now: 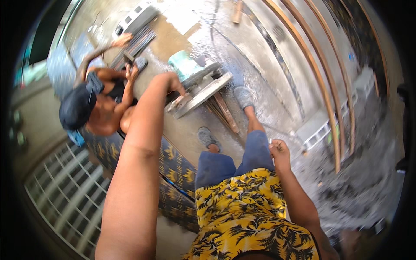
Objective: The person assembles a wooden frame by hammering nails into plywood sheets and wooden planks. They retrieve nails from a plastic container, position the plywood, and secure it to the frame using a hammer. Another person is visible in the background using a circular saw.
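Observation:
My left arm stretches forward to a cut-off saw with a teal motor (183,65) and a long, pale metal part (209,94). My left hand (173,82) is at the saw's left end, fingers bent downward; what they grip is hidden. Under the saw lie brown metal bars (226,113). My right hand (280,152) hangs beside my right thigh, closed on a thin white stick (271,141) that looks like a cigarette.
A co-worker in a dark cap (77,106) crouches at the left, one hand by a bundle of metal bars (138,43). Hollow blocks (318,132) and long brown poles (314,65) line the right, beside grey sand (346,190). A white grille (69,195) is lower left.

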Available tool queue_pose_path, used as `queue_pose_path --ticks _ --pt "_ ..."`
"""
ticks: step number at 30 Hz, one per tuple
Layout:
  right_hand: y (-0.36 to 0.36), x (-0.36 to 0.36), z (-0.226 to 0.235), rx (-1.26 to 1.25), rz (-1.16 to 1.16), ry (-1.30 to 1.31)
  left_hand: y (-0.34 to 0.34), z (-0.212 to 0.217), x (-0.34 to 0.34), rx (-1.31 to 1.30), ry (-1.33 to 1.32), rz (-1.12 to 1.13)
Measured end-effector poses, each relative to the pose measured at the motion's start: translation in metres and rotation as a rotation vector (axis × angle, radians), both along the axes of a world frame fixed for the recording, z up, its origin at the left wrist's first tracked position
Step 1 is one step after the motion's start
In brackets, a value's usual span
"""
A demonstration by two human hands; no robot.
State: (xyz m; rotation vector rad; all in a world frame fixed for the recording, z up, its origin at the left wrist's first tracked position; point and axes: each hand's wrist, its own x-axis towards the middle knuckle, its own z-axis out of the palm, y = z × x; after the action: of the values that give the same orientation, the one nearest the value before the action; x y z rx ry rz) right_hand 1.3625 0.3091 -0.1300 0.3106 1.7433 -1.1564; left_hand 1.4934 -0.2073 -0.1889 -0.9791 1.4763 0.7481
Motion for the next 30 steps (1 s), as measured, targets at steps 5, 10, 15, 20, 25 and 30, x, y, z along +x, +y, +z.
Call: queue_pose_path --ticks 5,10,15,20,25,30 --pt "-0.003 0.111 -0.028 -0.182 -0.262 0.117 -0.008 -0.001 0.004 0.182 0.074 0.048" --pt "-0.013 0.195 -0.065 -0.233 -0.279 -0.012 -0.002 0.009 0.003 0.172 -0.014 0.269" --pt "-0.058 0.22 -0.152 -0.239 -0.412 -0.037 -0.003 -0.003 0.009 0.087 0.073 0.329" --pt "-0.12 0.247 -0.23 -0.325 -0.616 -0.01 -0.011 -0.003 0.012 0.112 0.176 0.285" --pt "-0.161 0.277 -0.247 -0.281 -0.639 -0.126 -0.022 -0.006 0.01 0.129 0.122 0.192" --pt "-0.202 0.297 -0.265 -0.24 -0.73 0.016 -0.031 -0.016 0.015 0.128 0.244 0.173"
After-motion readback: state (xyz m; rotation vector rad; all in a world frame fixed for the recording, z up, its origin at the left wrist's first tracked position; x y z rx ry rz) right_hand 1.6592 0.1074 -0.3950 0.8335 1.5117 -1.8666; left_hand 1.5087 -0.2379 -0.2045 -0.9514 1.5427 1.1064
